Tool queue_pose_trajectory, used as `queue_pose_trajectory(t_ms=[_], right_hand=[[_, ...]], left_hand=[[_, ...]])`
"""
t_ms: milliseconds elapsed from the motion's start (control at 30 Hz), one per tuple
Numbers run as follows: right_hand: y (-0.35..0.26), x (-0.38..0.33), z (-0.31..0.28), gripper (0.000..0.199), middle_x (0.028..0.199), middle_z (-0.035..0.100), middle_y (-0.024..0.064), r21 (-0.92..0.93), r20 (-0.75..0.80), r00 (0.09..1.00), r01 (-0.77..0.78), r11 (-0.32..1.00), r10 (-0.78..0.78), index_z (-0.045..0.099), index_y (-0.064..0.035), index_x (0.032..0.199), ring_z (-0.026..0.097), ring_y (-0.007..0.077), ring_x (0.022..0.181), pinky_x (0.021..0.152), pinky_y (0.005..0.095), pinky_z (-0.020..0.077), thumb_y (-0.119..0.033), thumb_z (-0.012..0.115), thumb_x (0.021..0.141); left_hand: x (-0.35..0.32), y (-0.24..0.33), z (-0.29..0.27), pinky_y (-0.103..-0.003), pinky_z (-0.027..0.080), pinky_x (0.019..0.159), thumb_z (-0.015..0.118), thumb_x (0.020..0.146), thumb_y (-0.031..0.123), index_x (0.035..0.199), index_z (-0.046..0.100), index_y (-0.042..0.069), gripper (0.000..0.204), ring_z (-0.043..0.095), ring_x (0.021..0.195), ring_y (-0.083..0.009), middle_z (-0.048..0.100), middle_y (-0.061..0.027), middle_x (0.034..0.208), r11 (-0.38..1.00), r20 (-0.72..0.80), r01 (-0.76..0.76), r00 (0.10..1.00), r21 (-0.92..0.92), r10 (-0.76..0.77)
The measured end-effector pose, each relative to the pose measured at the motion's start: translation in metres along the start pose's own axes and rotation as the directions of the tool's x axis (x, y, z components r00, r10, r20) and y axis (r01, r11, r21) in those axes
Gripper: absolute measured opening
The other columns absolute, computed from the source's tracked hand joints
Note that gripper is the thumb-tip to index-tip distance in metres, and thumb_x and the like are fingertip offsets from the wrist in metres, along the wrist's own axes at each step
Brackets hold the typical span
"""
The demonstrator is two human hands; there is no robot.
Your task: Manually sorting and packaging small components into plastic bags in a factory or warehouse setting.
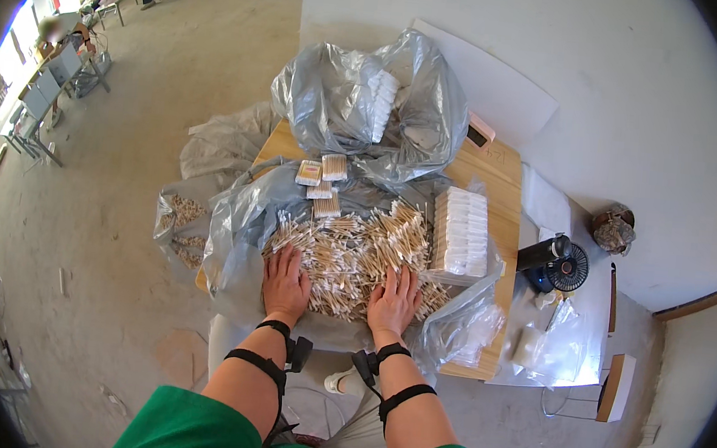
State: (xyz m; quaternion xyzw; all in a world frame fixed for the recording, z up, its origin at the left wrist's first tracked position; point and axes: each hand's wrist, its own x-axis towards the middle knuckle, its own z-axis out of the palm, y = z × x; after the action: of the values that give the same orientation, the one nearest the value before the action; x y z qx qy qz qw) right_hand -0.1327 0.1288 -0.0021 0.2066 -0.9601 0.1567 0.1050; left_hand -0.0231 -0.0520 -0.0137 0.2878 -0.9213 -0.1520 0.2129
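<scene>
A wide heap of loose cotton swabs (334, 260) lies on a grey plastic sheet (239, 222) spread over the wooden table. My left hand (285, 282) rests palm down on the left part of the heap, its fingers stretched out. On the right part lies my right hand (394, 300), fingers spread over the swabs. Neither hand grips anything. Beyond the heap sit several small bundled packs of swabs (333, 168). To the right of the heap stands a stack of white plastic-wrapped packs (462, 226).
A large grey bag (431, 77) with white packs inside takes up the table's far side, beside a phone (481, 132). Swab-filled bags (182, 213) hang at the left. A side table at right holds a small fan (569, 267) and black bottle (544, 252). People sit far left.
</scene>
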Motion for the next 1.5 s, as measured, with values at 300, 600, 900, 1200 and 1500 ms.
queue_pose_trajectory(t_ms=[300,600,900,1200,1500], right_hand=[[0.000,-0.001,-0.002,0.043,0.138,0.041,0.0109,-0.018,0.002,1.000,0.015,1.000,-0.015,0.052,-0.0174,0.125,0.034,0.0339,0.130,0.103,0.0527,0.0265,-0.023,0.056,0.083],[0.000,-0.001,0.002,0.043,0.136,0.042,0.0119,0.027,-0.034,0.999,0.035,0.999,-0.034,0.052,-0.0164,0.123,0.034,0.0350,0.129,0.103,0.0543,0.0256,-0.019,0.058,0.080],[-0.066,0.067,-0.014,0.028,0.119,0.053,0.0110,0.113,-0.054,0.958,0.285,0.952,-0.281,0.062,-0.0152,0.108,0.039,0.0349,0.125,0.103,0.0557,0.0258,-0.015,0.059,0.080],[-0.119,0.115,0.055,0.022,0.112,0.056,0.0180,0.170,0.156,0.869,0.444,0.880,-0.469,0.067,-0.0210,0.104,0.045,0.0394,0.116,0.098,0.0537,0.0330,-0.028,0.055,0.087],[-0.097,0.118,0.046,0.016,0.089,0.057,0.0183,0.344,0.007,0.955,0.276,0.897,-0.296,0.067,-0.0030,0.084,0.054,0.0360,0.086,0.075,0.0437,0.0454,-0.017,0.058,0.085]], left_hand=[[0.000,0.003,-0.006,-0.049,0.025,0.109,0.053,0.080,0.020,0.123,0.050,0.006,0.045,0.038,0.125,-0.0344,0.043,-0.0105,0.137,1.000,-0.010,-0.007,1.000,-0.024,0.006],[0.002,-0.001,-0.001,-0.047,0.029,0.106,0.053,0.081,0.021,0.125,0.050,0.007,0.046,0.038,0.124,-0.0365,0.042,-0.0103,0.137,0.998,0.012,0.029,1.000,-0.053,-0.028],[0.004,0.000,-0.007,-0.046,0.032,0.104,0.053,0.082,0.022,0.126,0.050,0.008,0.046,0.037,0.125,-0.0353,0.040,-0.0095,0.140,0.993,0.070,0.081,0.995,-0.081,-0.075],[-0.002,-0.003,-0.004,-0.044,0.037,0.102,0.053,0.082,0.022,0.125,0.049,0.008,0.045,0.037,0.126,-0.0346,0.039,-0.0092,0.140,0.991,0.060,0.096,0.994,-0.089,-0.090],[0.002,0.000,-0.003,-0.044,0.031,0.106,0.051,0.085,0.022,0.126,0.048,0.008,0.043,0.035,0.129,-0.0321,0.039,-0.0083,0.140,0.969,0.104,0.120,0.990,-0.218,-0.099]])
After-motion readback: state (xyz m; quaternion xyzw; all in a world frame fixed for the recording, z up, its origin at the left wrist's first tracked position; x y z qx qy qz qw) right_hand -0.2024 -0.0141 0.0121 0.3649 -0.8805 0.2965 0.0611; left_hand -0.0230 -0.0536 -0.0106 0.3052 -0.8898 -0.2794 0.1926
